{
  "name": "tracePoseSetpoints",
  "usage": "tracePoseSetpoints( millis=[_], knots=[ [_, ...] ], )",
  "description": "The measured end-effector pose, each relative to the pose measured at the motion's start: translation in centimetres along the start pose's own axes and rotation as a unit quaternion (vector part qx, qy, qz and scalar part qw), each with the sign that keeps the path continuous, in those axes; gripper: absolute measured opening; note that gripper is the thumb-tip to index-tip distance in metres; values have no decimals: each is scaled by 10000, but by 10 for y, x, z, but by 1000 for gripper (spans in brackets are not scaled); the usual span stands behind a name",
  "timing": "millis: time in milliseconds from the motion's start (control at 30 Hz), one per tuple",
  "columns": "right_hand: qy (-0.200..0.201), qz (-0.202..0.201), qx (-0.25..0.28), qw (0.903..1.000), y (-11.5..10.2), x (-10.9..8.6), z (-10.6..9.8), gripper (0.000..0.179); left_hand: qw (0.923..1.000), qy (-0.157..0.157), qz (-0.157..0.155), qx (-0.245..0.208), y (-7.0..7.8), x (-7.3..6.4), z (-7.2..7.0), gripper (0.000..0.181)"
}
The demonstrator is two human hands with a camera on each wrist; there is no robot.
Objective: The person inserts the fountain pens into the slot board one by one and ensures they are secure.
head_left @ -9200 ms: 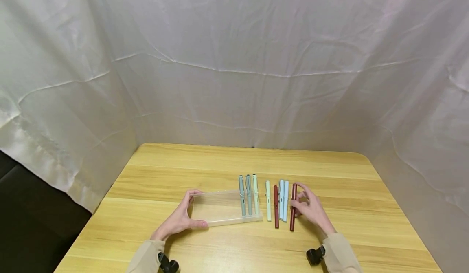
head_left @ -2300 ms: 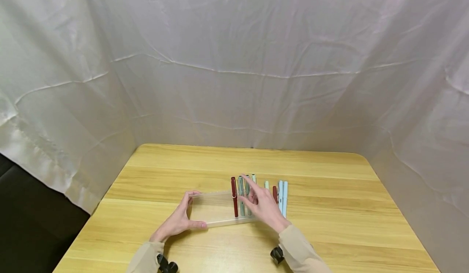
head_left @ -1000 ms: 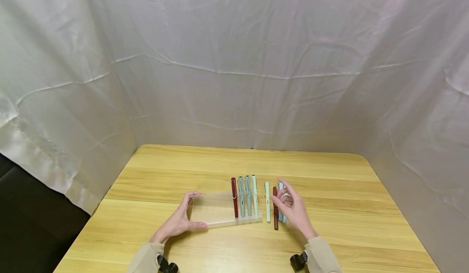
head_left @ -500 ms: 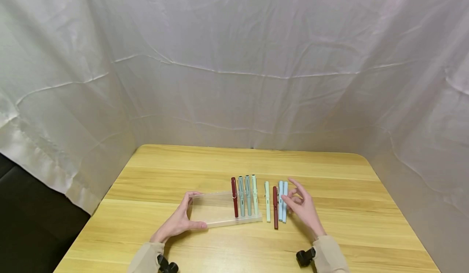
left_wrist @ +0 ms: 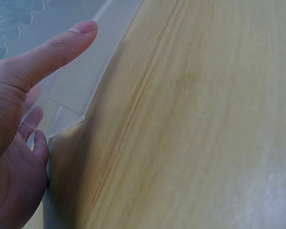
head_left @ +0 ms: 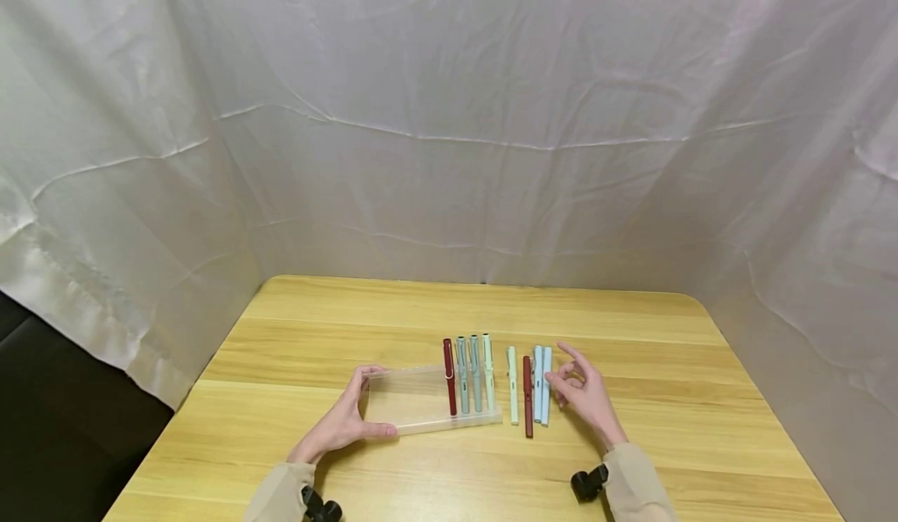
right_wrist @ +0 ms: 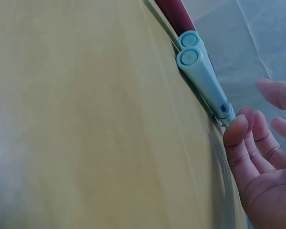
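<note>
A clear plastic pen tray with a notched edge lies left of centre; my left hand holds its left end. In the left wrist view the thumb lies along the tray's wall. At the tray's right end lie a dark red pen, two grey-green pens and a pale green pen. On the table to the right are another pale green pen, a dark red one and two light blue ones. My right hand pinches the rightmost light blue pen; its cap is hidden behind the thumb.
The wooden table carries everything. A pale curtain encloses its back and sides. Something dark stands beyond the table's left edge.
A dark red pen from the right of the table is now in the tray. My right hand has moved back right to the light blue pens. The left hand stays put.
</note>
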State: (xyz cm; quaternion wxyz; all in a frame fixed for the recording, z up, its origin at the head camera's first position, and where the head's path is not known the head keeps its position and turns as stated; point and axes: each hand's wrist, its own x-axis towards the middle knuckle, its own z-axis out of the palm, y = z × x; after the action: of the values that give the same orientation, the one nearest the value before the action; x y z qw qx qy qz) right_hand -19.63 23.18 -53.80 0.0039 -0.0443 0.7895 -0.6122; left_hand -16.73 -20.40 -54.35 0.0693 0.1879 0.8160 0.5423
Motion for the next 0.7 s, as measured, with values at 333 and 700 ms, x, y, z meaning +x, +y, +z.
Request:
tracePoseSetpoints(
  millis=[333, 700],
  knots=[
    [-94, 258, -240, 9993, 1, 5, -5, 69, 10000, 11, -22, 16, -1, 1, 0, 95],
    [-343, 563, -572, 9962, 2, 13, -7, 76, 10000, 12, 1, 18, 0, 0, 0, 94]
  ],
)
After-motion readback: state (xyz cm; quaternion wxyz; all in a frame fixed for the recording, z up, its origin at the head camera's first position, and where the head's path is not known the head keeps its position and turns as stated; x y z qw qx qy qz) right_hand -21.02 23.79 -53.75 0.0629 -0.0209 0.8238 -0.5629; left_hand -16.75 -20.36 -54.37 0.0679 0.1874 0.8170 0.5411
